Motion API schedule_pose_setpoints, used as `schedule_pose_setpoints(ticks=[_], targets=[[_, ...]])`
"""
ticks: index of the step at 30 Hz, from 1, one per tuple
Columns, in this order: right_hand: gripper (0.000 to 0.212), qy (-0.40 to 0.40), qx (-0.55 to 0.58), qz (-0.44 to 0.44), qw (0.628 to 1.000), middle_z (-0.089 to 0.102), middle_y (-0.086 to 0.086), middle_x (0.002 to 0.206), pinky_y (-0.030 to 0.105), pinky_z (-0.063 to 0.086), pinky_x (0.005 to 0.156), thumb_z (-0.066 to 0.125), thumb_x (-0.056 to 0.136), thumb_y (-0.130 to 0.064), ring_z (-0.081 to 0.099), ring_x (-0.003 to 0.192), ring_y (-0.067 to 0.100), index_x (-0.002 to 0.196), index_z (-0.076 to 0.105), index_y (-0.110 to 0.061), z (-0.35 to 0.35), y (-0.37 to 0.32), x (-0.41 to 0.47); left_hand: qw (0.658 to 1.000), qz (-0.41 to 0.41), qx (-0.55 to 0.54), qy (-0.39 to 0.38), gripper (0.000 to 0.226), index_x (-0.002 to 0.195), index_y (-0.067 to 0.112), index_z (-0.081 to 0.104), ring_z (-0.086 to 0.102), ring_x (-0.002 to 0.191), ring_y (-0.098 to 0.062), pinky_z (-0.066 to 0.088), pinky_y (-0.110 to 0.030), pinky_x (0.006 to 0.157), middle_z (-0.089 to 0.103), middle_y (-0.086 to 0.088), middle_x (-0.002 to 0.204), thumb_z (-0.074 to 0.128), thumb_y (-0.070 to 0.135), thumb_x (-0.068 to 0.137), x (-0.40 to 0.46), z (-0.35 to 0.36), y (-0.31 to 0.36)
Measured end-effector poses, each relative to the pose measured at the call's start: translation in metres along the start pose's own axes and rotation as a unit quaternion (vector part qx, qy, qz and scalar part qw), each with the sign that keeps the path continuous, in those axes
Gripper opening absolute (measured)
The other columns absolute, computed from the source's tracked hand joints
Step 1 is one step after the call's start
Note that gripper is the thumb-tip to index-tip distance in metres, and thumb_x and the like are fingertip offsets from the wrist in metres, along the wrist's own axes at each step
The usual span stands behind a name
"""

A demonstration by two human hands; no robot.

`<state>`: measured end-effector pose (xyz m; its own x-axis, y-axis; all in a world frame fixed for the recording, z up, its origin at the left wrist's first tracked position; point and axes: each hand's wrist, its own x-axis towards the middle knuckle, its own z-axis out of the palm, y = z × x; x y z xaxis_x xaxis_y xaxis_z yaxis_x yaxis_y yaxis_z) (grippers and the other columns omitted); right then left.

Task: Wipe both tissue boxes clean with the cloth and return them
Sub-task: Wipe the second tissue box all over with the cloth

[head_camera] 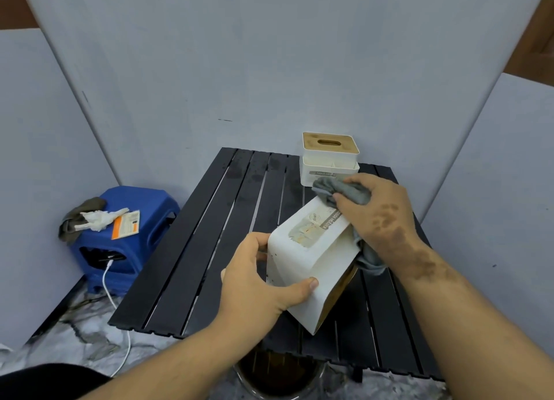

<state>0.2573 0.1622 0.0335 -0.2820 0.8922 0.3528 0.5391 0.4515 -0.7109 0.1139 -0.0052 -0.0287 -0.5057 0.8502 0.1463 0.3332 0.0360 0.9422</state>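
My left hand (263,282) grips a white tissue box (311,258) tilted on its side above the black slatted table (209,249), its wooden lid facing down and right. My right hand (380,214) holds a grey cloth (341,190) pressed against the box's upper labelled end; more cloth hangs below the wrist. A second white tissue box (329,160) with a wooden slotted lid stands upright at the table's far edge, just behind the cloth.
A blue plastic stool (144,238) stands left of the table, carrying a rag, crumpled tissue and an orange-white packet. A white cable (120,309) runs from it across the floor. Grey partition walls enclose the table. A round bin (275,375) sits under the near edge.
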Motion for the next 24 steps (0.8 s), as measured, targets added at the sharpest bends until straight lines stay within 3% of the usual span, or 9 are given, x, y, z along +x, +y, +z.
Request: schedule_pose_setpoints(ticks=[7, 10, 12, 20, 24], targets=[[0.025, 0.023, 0.030, 0.004, 0.999, 0.068, -0.012, 0.097, 0.029, 0.058, 0.078, 0.074, 0.084, -0.033, 0.065, 0.087, 0.005, 0.108, 0.068, -0.030, 0.003, 0.005, -0.010, 1.000, -0.003, 0.009, 0.005, 0.065, 0.100, 0.051, 0.056, 0.057, 0.111, -0.021, 0.053, -0.045, 0.090, 0.068, 0.024, 0.103, 0.090, 0.058, 0.044, 0.000, -0.004, -0.002], [0.025, 0.033, 0.062, 0.005, 0.998, 0.066, -0.015, 0.097, 0.008, 0.051, 0.069, 0.076, 0.083, -0.028, 0.062, 0.085, -0.007, 0.107, 0.068, -0.027, 0.000, 0.008, -0.016, 1.000, -0.002, 0.010, 0.001, 0.066, 0.101, 0.051, 0.056, 0.058, 0.111, -0.020, 0.052, -0.046, 0.091, 0.068, 0.025, 0.104, 0.090, 0.058, 0.044, 0.000, -0.006, -0.003], [0.024, 0.037, 0.086, 0.002, 0.996, 0.066, -0.016, 0.098, 0.001, 0.046, 0.064, 0.077, 0.083, -0.025, 0.060, 0.085, -0.014, 0.105, 0.068, -0.026, -0.003, 0.010, -0.020, 1.000, 0.002, 0.009, 0.001, 0.066, 0.100, 0.051, 0.056, 0.058, 0.111, -0.020, 0.052, -0.048, 0.092, 0.068, 0.025, 0.104, 0.090, 0.058, 0.045, 0.000, -0.006, -0.003], [0.028, 0.029, 0.102, -0.028, 0.994, 0.067, -0.016, 0.104, 0.004, 0.048, 0.078, 0.081, 0.080, -0.019, 0.063, 0.098, -0.003, 0.102, 0.067, -0.030, -0.010, 0.014, -0.032, 1.000, 0.009, 0.015, 0.025, 0.066, 0.099, 0.051, 0.053, 0.057, 0.110, -0.021, 0.052, -0.045, 0.089, 0.065, 0.026, 0.104, 0.089, 0.061, 0.045, -0.001, -0.003, -0.004], [0.029, -0.014, 0.133, -0.031, 0.990, 0.068, -0.015, 0.098, 0.008, 0.050, 0.075, 0.082, 0.077, -0.014, 0.064, 0.093, -0.002, 0.097, 0.067, -0.029, -0.014, 0.013, -0.037, 0.999, 0.010, 0.021, 0.045, 0.066, 0.097, 0.052, 0.049, 0.055, 0.110, -0.021, 0.054, -0.043, 0.085, 0.060, 0.030, 0.104, 0.087, 0.065, 0.045, -0.003, 0.000, -0.004]])
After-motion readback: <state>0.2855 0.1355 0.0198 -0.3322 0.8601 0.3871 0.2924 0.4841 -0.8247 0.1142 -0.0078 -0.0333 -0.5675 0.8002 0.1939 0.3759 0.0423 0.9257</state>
